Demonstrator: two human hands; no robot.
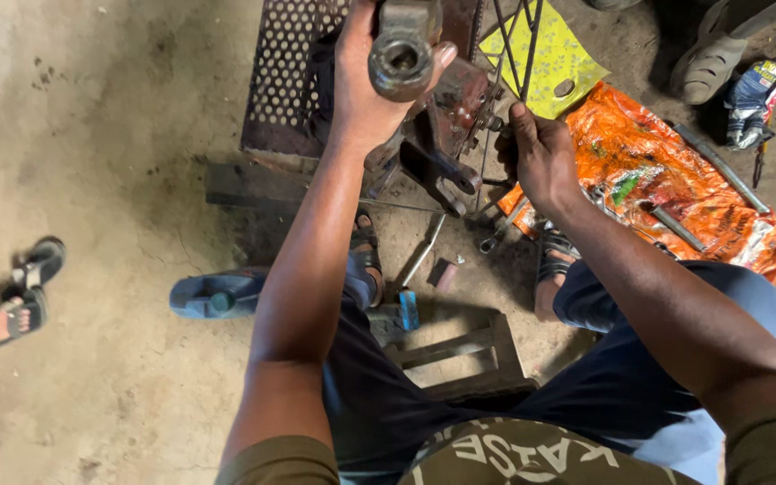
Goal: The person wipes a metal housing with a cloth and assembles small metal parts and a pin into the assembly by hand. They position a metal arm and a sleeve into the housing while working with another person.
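Left hand [365, 76]: fingertips cut by the top edge, as is the upper part of the grey metal casting [403, 45] it grips. Right hand [541, 157]: fingertips buried among the rods and rusty bracket [455, 108]; what they pinch cannot be told. Perforated metal plate [285, 81] runs off the top. Sandalled foot [11, 310] at the left edge, the leg cut off. Another sandal [707, 67] top right, the wearer out of frame. Small tools on the orange plastic sheet [675, 171] too small to identify.
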